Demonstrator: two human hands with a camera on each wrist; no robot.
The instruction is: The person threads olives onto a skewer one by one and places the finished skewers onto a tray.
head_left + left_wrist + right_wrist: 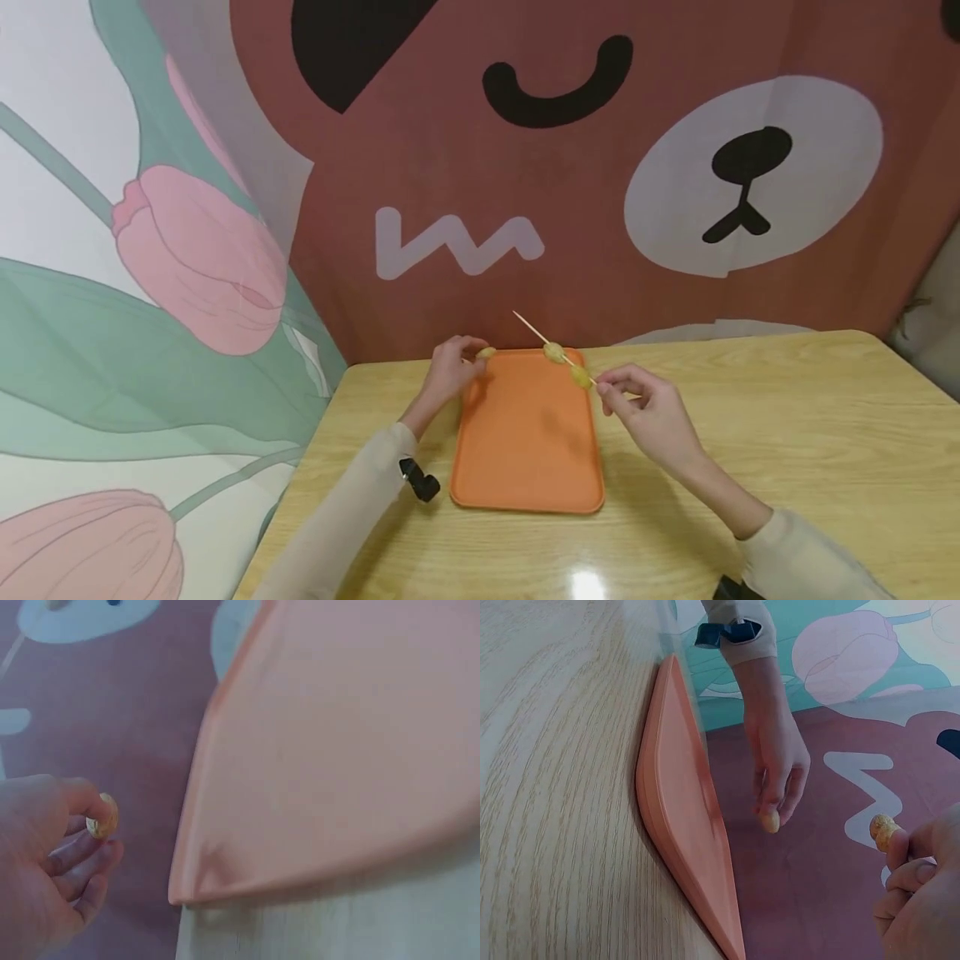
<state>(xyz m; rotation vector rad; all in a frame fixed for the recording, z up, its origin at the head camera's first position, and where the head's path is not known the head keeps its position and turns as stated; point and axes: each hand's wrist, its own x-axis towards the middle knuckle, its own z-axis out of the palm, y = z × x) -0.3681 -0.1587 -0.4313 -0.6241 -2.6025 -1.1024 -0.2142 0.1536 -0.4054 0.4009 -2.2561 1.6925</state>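
Observation:
A thin wooden skewer [529, 326] slants up and to the left over the tray, held near its lower end by my right hand [654, 415] between thumb and fingers. Two small yellowish, roundish food pieces are threaded on it, an upper piece [554, 352] and a lower piece [581, 377] close to my fingertips. My left hand [450, 369] pinches another small yellow-brown piece [106, 817] above the tray's far left corner, apart from the skewer. In the right wrist view, one threaded piece [883, 831] shows; the stick itself is mostly hidden there.
An orange rectangular tray [525, 458] lies on the light wooden table [787, 433] below both hands. Directly behind the table's far edge stands a wall covering [420, 308] with a large bear print; a tulip print covers the left side.

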